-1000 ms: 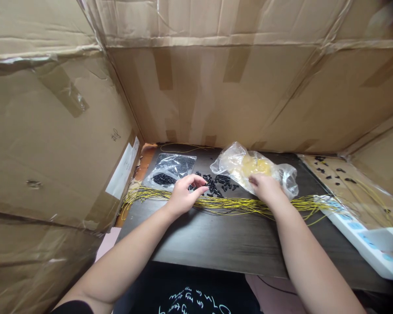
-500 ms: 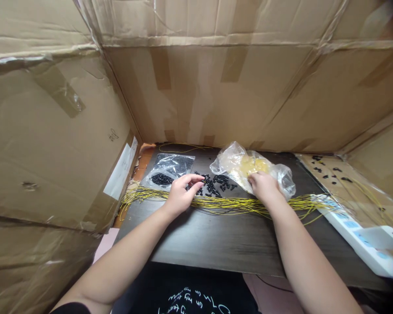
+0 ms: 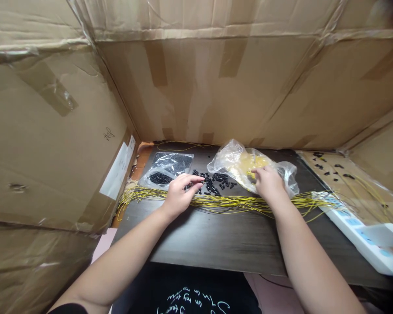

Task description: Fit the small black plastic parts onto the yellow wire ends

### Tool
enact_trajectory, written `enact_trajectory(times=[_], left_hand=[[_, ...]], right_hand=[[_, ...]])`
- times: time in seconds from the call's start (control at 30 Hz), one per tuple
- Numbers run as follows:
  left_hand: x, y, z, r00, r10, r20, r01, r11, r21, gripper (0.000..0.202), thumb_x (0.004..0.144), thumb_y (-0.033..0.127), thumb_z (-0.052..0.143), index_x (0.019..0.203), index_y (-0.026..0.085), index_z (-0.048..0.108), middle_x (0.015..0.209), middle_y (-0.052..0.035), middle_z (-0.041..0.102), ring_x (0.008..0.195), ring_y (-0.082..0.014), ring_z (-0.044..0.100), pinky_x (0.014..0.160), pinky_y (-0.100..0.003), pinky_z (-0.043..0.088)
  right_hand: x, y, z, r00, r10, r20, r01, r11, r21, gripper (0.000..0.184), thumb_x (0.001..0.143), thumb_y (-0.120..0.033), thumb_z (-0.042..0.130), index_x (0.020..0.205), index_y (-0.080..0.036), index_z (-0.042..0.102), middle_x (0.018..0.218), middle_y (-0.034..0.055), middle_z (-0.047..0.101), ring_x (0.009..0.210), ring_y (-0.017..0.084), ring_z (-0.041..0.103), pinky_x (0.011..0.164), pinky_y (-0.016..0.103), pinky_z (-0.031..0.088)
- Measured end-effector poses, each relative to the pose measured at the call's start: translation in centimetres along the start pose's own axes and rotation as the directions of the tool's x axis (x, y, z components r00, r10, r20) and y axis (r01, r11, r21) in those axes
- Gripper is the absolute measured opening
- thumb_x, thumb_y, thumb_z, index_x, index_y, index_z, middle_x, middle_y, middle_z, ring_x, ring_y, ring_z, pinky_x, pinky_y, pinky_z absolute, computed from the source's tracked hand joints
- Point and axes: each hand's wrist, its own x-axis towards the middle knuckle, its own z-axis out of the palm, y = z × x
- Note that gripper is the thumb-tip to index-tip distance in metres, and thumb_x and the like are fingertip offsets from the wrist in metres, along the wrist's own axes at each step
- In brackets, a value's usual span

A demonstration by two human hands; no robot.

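My left hand [image 3: 182, 190] is closed in a pinch over the left edge of a pile of small black plastic parts [image 3: 220, 179]. What sits between its fingertips is too small to make out. My right hand [image 3: 269, 182] reaches into the mouth of a clear plastic bag [image 3: 227, 163] that holds small yellow pieces [image 3: 250, 162]. Its fingers are bent together at the yellow pieces, and whatever they grip is hidden. A long bundle of thin yellow and black wires [image 3: 225, 203] runs across the table below both hands.
Behind my left hand lies a clear bag of tiny black parts [image 3: 172, 163]. A white power strip [image 3: 356, 231] stands on the right beside a cardboard sheet [image 3: 363, 192] with scattered black pieces. Cardboard walls [image 3: 196, 96] close in the dark table [image 3: 209, 240] at the back and sides.
My right hand has shifted slightly right and up at the bag of yellow pieces. My left hand keeps its pinch in nearly the same place. The view has tilted a little.
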Motion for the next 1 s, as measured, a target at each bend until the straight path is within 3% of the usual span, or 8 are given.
enact_trajectory(times=[0.13, 0.23, 0.3, 0.43, 0.57, 0.7, 0.83, 1.0], left_hand=[[0.0, 0.2, -0.2, 0.995, 0.104, -0.009, -0.104, 0.994, 0.037, 0.011, 0.093, 0.03, 0.068, 0.099, 0.023, 0.074, 0.087, -0.0038, 0.075, 0.08, -0.0171, 0.066, 0.078, -0.032, 0.052], [-0.2, 0.2, -0.3, 0.979, 0.203, -0.008, -0.201, 0.976, 0.089, 0.011, 0.094, 0.027, 0.068, 0.101, 0.024, 0.074, 0.09, -0.0035, 0.077, 0.081, -0.0171, 0.067, 0.08, -0.034, 0.051], [-0.3, 0.2, -0.4, 0.964, 0.265, -0.004, -0.262, 0.954, 0.149, 0.012, 0.093, 0.026, 0.068, 0.103, 0.025, 0.075, 0.091, -0.003, 0.078, 0.082, -0.0169, 0.067, 0.08, -0.034, 0.051], [-0.5, 0.5, -0.4, 0.928, 0.371, -0.046, -0.346, 0.9, 0.263, 0.014, 0.093, 0.024, 0.068, 0.106, 0.026, 0.075, 0.091, -0.0023, 0.078, 0.082, -0.0155, 0.069, 0.079, -0.033, 0.05], [-0.4, 0.7, -0.4, 0.885, 0.458, -0.087, -0.416, 0.86, 0.295, 0.022, 0.091, 0.018, 0.071, 0.112, 0.024, 0.073, 0.095, -0.0024, 0.078, 0.085, -0.0142, 0.071, 0.083, -0.032, 0.049], [-0.4, 0.7, -0.5, 0.886, 0.452, -0.108, -0.408, 0.868, 0.284, 0.024, 0.091, 0.017, 0.071, 0.114, 0.024, 0.072, 0.096, -0.0027, 0.078, 0.085, -0.0144, 0.071, 0.083, -0.033, 0.049], [-0.6, 0.9, -0.4, 0.897, 0.429, -0.106, -0.392, 0.883, 0.257, 0.026, 0.09, 0.016, 0.071, 0.114, 0.024, 0.072, 0.095, -0.0019, 0.078, 0.085, -0.0143, 0.071, 0.082, -0.033, 0.048], [-0.6, 1.1, -0.3, 0.894, 0.439, -0.088, -0.407, 0.88, 0.246, 0.029, 0.091, 0.014, 0.07, 0.117, 0.025, 0.071, 0.096, -0.0014, 0.079, 0.084, -0.0145, 0.071, 0.081, -0.033, 0.048]], right_hand=[[-0.2, 0.0, -1.3, 0.987, 0.01, -0.159, 0.016, 0.987, 0.161, 0.026, 0.093, -0.021, 0.05, 0.097, -0.015, 0.075, 0.099, 0.0138, 0.071, 0.094, 0.026, 0.066, 0.086, 0.035, 0.05], [-1.0, -1.3, -4.0, 0.905, 0.057, -0.422, 0.104, 0.932, 0.348, 0.023, 0.093, -0.027, 0.055, 0.098, -0.015, 0.074, 0.097, 0.0119, 0.071, 0.086, 0.024, 0.067, 0.083, 0.037, 0.053], [-2.1, -3.1, -6.3, 0.847, 0.078, -0.526, 0.214, 0.855, 0.472, 0.024, 0.095, -0.033, 0.057, 0.104, -0.019, 0.073, 0.1, 0.0094, 0.072, 0.085, 0.021, 0.068, 0.081, 0.036, 0.056], [-4.5, -8.4, -8.8, 0.858, -0.108, -0.502, 0.438, 0.663, 0.607, 0.018, 0.095, -0.033, 0.064, 0.105, -0.023, 0.074, 0.101, 0.0071, 0.073, 0.089, 0.02, 0.07, 0.08, 0.037, 0.058], [-6.2, -12.2, -7.1, 0.817, -0.314, -0.483, 0.576, 0.452, 0.681, 0.016, 0.094, -0.021, 0.066, 0.106, -0.023, 0.076, 0.098, 0.0043, 0.075, 0.088, 0.017, 0.07, 0.081, 0.034, 0.058], [-7.1, -13.2, -4.7, 0.851, -0.246, -0.463, 0.524, 0.366, 0.769, 0.017, 0.092, -0.017, 0.068, 0.106, -0.023, 0.077, 0.095, 0.0032, 0.075, 0.085, 0.016, 0.069, 0.078, 0.032, 0.058], [-7.4, -13.2, -3.9, 0.905, -0.174, -0.388, 0.424, 0.292, 0.857, 0.016, 0.092, -0.02, 0.069, 0.106, -0.024, 0.077, 0.096, 0.0041, 0.071, 0.085, 0.016, 0.069, 0.07, 0.03, 0.057], [-7.8, -13.4, -4.0, 0.9, -0.207, -0.383, 0.429, 0.27, 0.862, 0.019, 0.092, -0.019, 0.068, 0.107, -0.026, 0.077, 0.095, 0.0039, 0.07, 0.086, 0.016, 0.069, 0.07, 0.03, 0.057]])
